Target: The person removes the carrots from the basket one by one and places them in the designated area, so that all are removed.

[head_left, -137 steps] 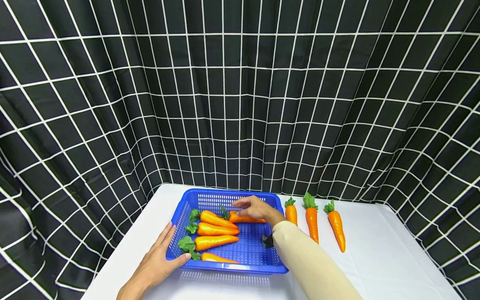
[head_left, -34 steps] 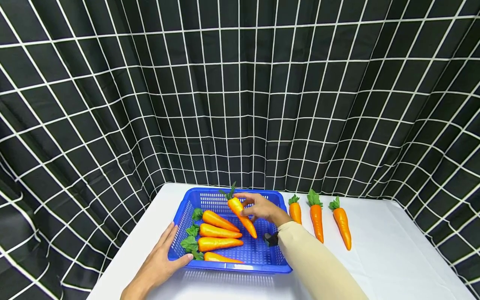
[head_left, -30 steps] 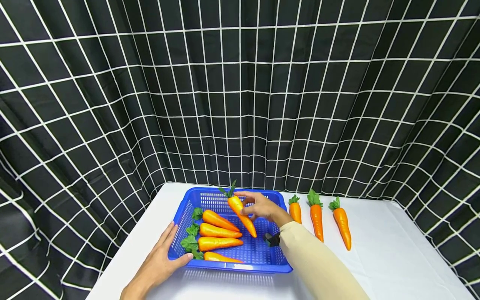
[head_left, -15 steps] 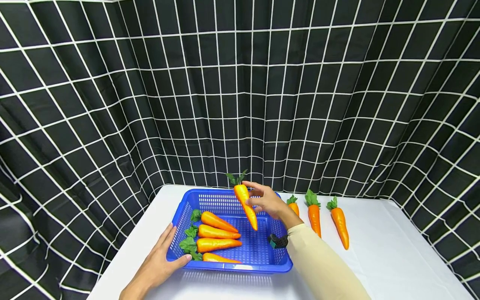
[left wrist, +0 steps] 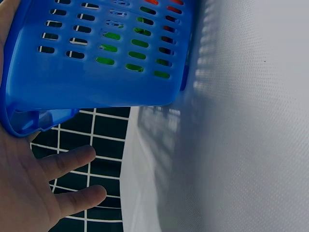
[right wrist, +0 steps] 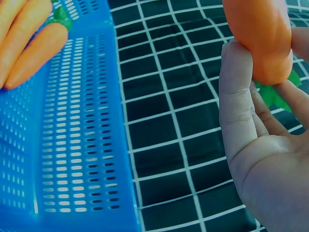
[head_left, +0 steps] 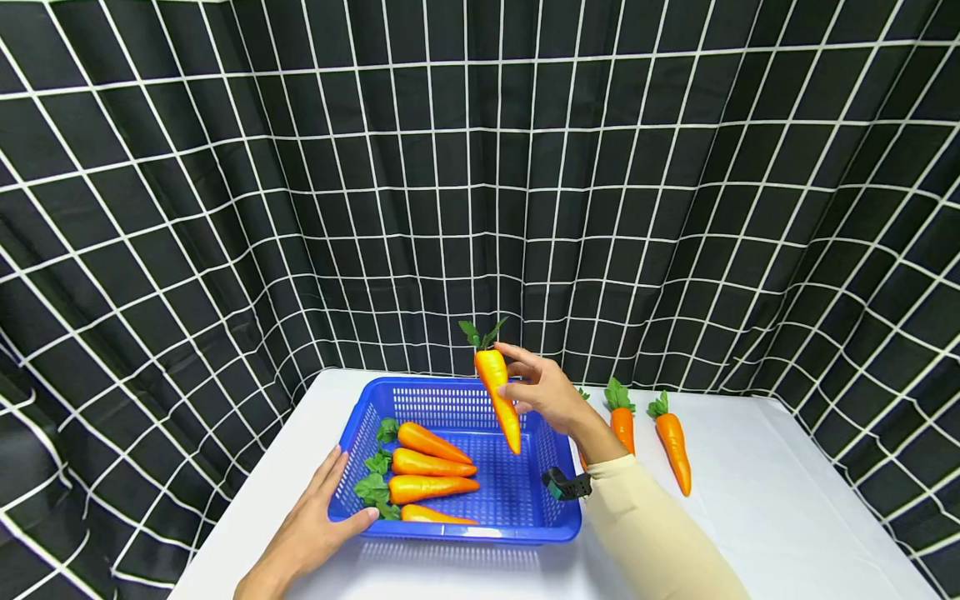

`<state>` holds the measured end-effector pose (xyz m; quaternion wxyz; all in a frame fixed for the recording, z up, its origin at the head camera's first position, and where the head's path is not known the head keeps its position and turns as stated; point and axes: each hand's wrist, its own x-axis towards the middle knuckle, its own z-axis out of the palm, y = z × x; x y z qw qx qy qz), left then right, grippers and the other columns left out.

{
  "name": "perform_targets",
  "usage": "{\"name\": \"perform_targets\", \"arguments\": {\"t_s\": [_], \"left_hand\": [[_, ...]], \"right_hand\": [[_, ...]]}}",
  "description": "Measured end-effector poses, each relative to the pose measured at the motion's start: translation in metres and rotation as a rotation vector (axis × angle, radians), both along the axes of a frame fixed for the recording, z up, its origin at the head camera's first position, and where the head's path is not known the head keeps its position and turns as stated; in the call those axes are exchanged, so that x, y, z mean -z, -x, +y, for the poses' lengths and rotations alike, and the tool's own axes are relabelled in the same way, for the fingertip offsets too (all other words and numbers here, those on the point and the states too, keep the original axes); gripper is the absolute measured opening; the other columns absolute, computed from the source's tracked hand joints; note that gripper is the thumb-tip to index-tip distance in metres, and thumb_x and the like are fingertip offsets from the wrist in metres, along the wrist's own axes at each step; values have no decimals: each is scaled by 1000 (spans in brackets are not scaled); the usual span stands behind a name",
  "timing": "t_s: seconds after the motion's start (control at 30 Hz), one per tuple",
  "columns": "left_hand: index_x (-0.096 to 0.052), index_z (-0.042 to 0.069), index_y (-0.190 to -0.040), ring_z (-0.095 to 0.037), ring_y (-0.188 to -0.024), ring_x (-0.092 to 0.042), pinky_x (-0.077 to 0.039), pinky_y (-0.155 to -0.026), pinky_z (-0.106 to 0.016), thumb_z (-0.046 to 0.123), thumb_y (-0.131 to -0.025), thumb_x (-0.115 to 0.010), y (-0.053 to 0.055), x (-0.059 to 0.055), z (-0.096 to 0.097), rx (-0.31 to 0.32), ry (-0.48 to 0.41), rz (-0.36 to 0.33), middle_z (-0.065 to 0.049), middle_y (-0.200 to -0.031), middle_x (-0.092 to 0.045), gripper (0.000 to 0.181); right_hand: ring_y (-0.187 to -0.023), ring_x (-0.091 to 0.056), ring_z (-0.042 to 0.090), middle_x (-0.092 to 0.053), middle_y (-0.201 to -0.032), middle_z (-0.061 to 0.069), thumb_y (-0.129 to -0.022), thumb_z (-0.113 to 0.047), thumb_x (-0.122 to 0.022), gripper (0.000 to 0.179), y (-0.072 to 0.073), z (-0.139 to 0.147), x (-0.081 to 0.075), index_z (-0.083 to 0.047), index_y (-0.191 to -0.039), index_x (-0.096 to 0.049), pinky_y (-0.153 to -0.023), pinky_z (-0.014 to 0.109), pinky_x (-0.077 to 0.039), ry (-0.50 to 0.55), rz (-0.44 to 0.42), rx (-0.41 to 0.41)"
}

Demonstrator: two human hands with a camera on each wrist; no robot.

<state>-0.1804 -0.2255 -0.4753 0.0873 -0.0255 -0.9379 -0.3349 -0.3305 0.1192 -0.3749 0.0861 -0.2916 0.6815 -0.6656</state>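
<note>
My right hand (head_left: pixel 551 396) pinches a carrot (head_left: pixel 491 375) between thumb and fingers, above the back right part of a blue plastic basket (head_left: pixel 457 533). The carrot hangs tilted, green leaves up and tip down. In the right wrist view the thumb presses one side of the carrot (right wrist: pixel 263 43), with fingers on the other side. At the basket's left side rests my left hand (head_left: pixel 307 521), fingers straight along the rim and thumb at the front left corner. Several carrots (head_left: pixel 433 489) lie in the basket's left half, leaves to the left.
On the white table (head_left: pixel 757 500), right of the basket, lie three more carrots (head_left: pixel 673 450), one mostly hidden behind the right wrist. A black wristband device (head_left: pixel 564 485) sits on that wrist. Black curtains with a white grid (head_left: pixel 420 208) enclose the table.
My right hand was over a carrot lying in the basket; it has lifted that carrot and carried it up and slightly right. The left hand stays at the basket.
</note>
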Motion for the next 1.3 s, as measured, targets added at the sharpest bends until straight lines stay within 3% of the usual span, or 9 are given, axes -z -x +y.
{"name": "perform_targets", "arguments": {"t_s": [0.37, 0.53, 0.83, 1.3], "left_hand": [[-27, 6, -152, -43, -137, -26, -27, -103, -63, 55, -79, -72, 1, -1, 0, 0, 5, -7, -10, -159, -16, 99], [-27, 6, -153, -43, -137, -26, -27, -103, -63, 55, -80, -71, 2, -3, 0, 0, 13, -17, -9, -159, -16, 99], [-25, 7, -153, -44, -137, -24, -27, -103, -64, 57, -80, -70, 1, -4, 0, -3, 10, -52, -9, -159, -14, 100], [-26, 5, -153, -45, -137, -24, -27, -101, -66, 54, -81, -71, 0, -5, 0, 5, 6, -31, -11, -159, -15, 98]], "right_hand": [[-93, -64, 37, -56, -120, 25, -87, -5, -65, 65, -13, 24, -18, -13, -148, -42, -68, 49, -56, -49, 101, 53], [-91, -65, 37, -56, -121, 26, -87, -2, -64, 66, -16, 37, -20, -9, -148, -39, -67, 49, -56, -39, 122, 56], [-89, -65, 36, -58, -118, 23, -87, -3, -67, 65, -24, 59, -26, -12, -147, -42, -69, 46, -57, -50, 121, 125], [-92, -64, 31, -55, -122, 26, -89, -3, -66, 65, -28, 110, -34, -12, -148, -41, -70, 42, -57, -102, 127, 243]]}}
